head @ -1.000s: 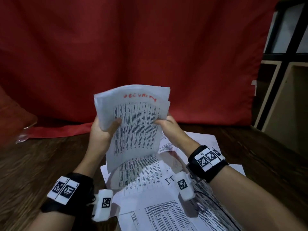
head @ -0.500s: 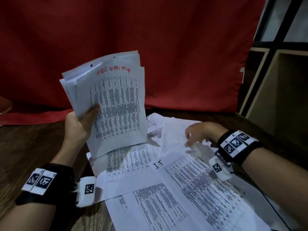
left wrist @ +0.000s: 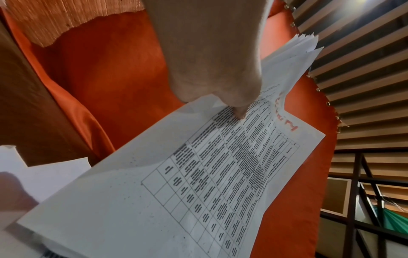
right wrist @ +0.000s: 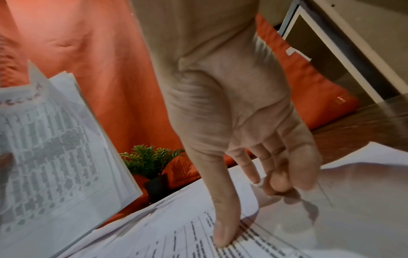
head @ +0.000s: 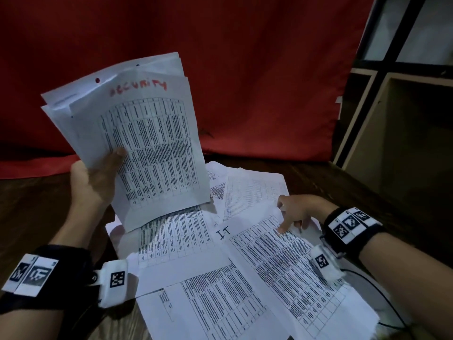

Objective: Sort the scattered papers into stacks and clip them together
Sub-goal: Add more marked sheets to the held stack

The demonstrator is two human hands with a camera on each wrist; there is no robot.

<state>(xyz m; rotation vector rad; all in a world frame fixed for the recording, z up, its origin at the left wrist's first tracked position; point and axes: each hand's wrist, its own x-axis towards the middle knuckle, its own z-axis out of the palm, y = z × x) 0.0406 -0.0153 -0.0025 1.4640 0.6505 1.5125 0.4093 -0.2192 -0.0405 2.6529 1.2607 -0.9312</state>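
Observation:
My left hand (head: 107, 168) grips a stack of printed sheets (head: 147, 143) upright above the table, thumb on the front page, which has "SECURITY" written in red at the top. The left wrist view shows the same stack (left wrist: 198, 174) fanning out past the hand (left wrist: 220, 69). Loose printed sheets (head: 176, 236) lie overlapped on the dark wooden table (head: 36, 217). My right hand (head: 289, 217) is down on the sheet marked "I.T" (head: 282, 261). It pinches that sheet's far edge, thumb (right wrist: 220, 235) on the print and fingers curled at the lifted corner.
A red cloth (head: 245, 82) hangs behind the table. A pale shelf unit with black bars (head: 392, 131) stands at the right. A small green plant in a dark pot (right wrist: 150, 160) sits at the table's back. A thin cable (head: 382, 298) runs under my right forearm.
My right hand let go of the stack and dropped to the right onto the I.T sheet. The left hand now holds the stack alone, higher and further left.

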